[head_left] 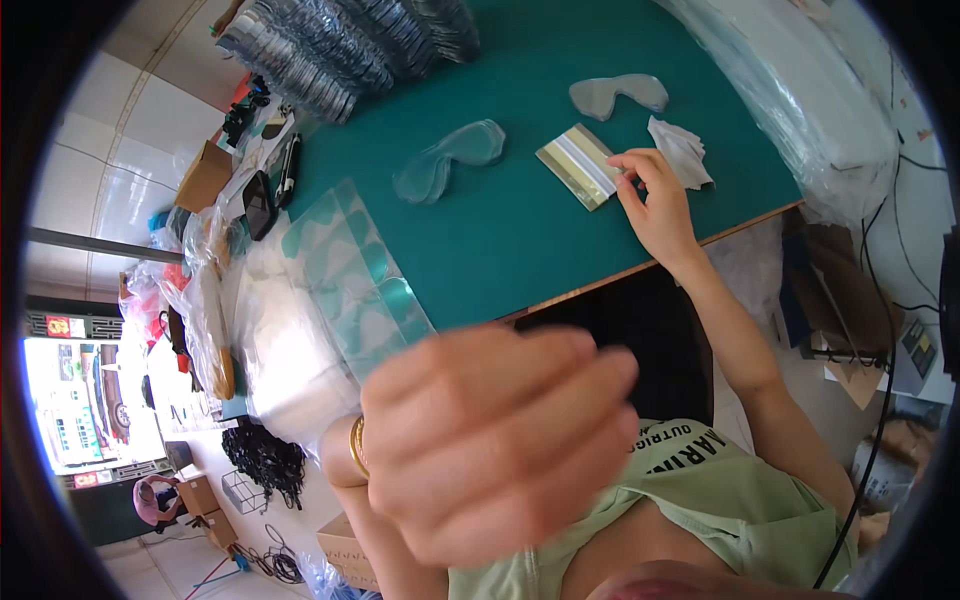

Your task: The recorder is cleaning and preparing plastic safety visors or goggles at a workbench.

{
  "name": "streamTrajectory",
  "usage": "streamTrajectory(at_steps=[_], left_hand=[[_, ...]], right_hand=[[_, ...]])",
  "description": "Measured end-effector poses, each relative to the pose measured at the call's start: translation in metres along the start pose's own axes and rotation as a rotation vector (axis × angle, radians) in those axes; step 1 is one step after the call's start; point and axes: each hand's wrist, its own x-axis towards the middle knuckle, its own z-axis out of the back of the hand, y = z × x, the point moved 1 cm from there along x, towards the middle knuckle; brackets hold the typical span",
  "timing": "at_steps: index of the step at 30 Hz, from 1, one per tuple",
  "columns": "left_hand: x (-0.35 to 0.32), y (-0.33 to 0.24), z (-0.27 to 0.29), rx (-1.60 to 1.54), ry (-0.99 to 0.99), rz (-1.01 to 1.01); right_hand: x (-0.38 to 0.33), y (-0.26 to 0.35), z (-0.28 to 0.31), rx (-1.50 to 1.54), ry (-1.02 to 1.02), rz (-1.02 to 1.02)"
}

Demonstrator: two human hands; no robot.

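Left hand: raised close to the camera at the lower middle of the frame, blurred, with a gold bracelet at its wrist.
Left grip: fingers curled inward; whether anything sits inside them, I cannot tell.
Right hand: right of centre, over the counter, thumb and forefinger close together at the right edge of the striped packet.
Right grip: nearly closed at the fingertips; I cannot tell whether they pinch that edge.
Striped packet: flat and slanted on the green counter, right of the frame's upper middle, yellowish with a pale band.
White cloth: crumpled, just beyond the right hand.
Clear lenses: one goggle-shaped piece above the packet, another group to its left.
Stacked lenses: long rows at the upper left.
Cut-out sheets: transparent, left of centre, reaching the counter's near edge.
Phone: dark, farther left, beside a black pen-like tool.
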Motion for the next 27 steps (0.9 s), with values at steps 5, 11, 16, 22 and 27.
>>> streamTrajectory(at_steps=[5, 11, 16, 22, 27], left_hand=[[0.015, -0.044, 0.010, 0.021, -0.005, 0.099], [0.011, -0.036, -0.012, -0.083, -0.222, -0.011], [-0.015, -0.057, -0.003, 0.308, -0.114, 0.217], [0.000, -0.034, -0.011, 0.013, -0.142, 0.075], [-0.010, 0.000, -0.014, 0.097, -0.192, -0.309]], right_hand=[[0.000, -0.006, 0.005, -0.020, 0.010, -0.052], [-0.003, -0.007, 0.012, -0.060, 0.007, -0.110], [-0.001, -0.011, 0.003, 0.024, 0.021, -0.123], [-0.001, -0.005, -0.008, 0.052, 0.041, -0.108], [-0.004, -0.009, 0.004, 0.017, 0.039, -0.122]])
